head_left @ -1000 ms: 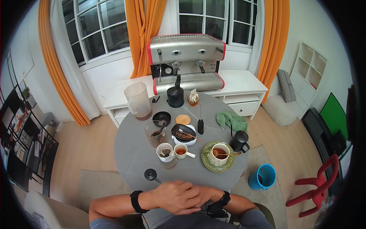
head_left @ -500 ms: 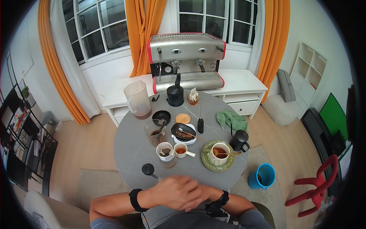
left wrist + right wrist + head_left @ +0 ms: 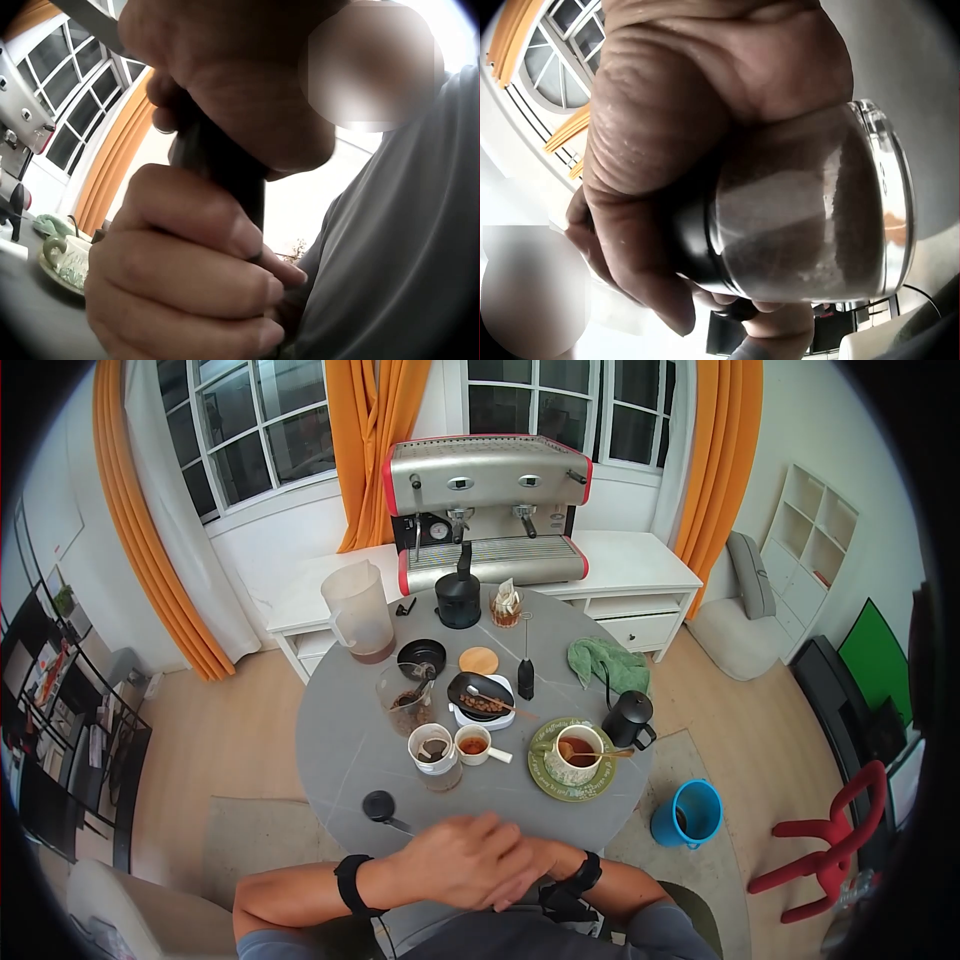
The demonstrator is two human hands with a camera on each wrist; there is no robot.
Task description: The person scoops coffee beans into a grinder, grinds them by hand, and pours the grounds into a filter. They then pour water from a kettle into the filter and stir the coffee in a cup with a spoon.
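Note:
My two hands meet over the table's near edge, around a hand coffee grinder. Its black body stands roughly upright. My right hand wraps its fingers round that body, and at the lower end is a clear jar with brown grounds inside. My left hand grips the grinder's top from above, its palm filling the upper left wrist view. From under it a flat metal crank arm sticks out, ending in a black knob to the left. In the head view the hands hide the body.
On the round grey table stand a dripper jar, a small handled cup, a tray of beans on a white scale, a teacup on a green saucer, and a black kettle. A blue bucket is right.
The crank knob has shifted left, away from the hands, and more of the crank arm shows. Both hands keep their grip. The head view has tilted slightly down.

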